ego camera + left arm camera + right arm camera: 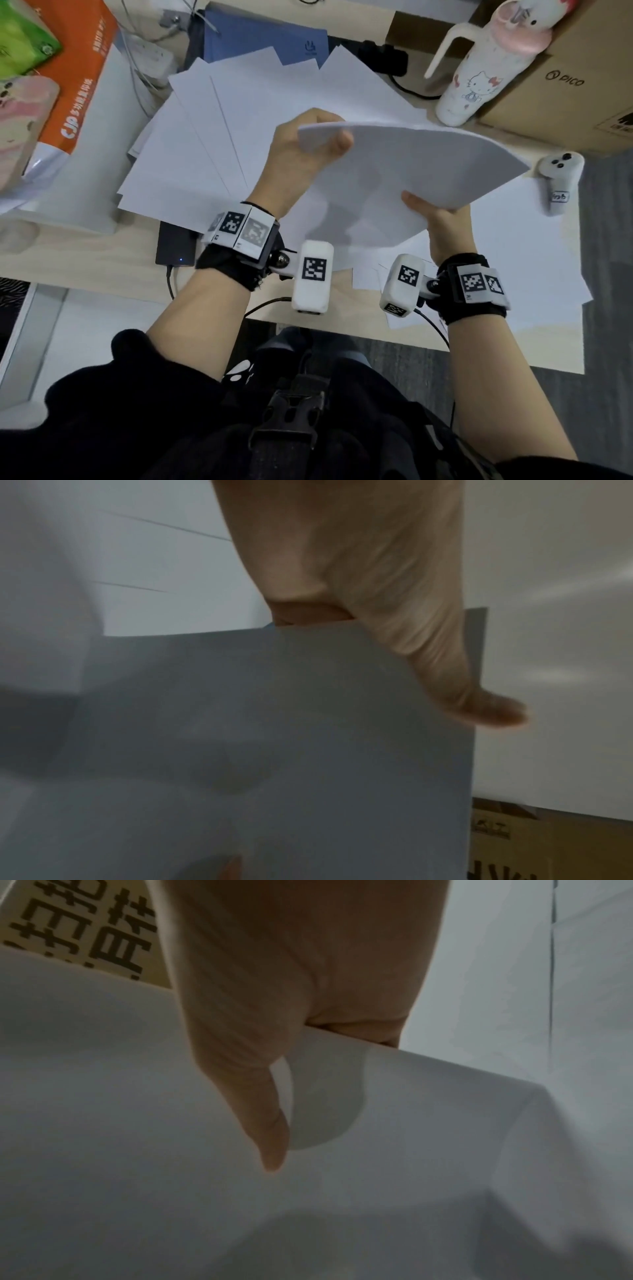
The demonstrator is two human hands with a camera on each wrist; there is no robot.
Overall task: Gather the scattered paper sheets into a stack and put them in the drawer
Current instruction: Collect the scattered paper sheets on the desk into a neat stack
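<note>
Head view: the left hand (294, 161) and the right hand (442, 222) both pinch a bent stack of paper sheets (407, 171), lifted above loose sheets (212, 137) on the desk (85, 267).

Matt white paper stack (404, 171); pale smooth wood desk (85, 270); brown cardboard box (565, 102).

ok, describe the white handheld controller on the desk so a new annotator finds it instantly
Start at the big cardboard box marked PICO at the desk's far right. Just in front of it, beside the lifted paper stack, lies the controller. It is the only white thing there with three dark buttons on its head and a small handwritten label on its grip.
</note>
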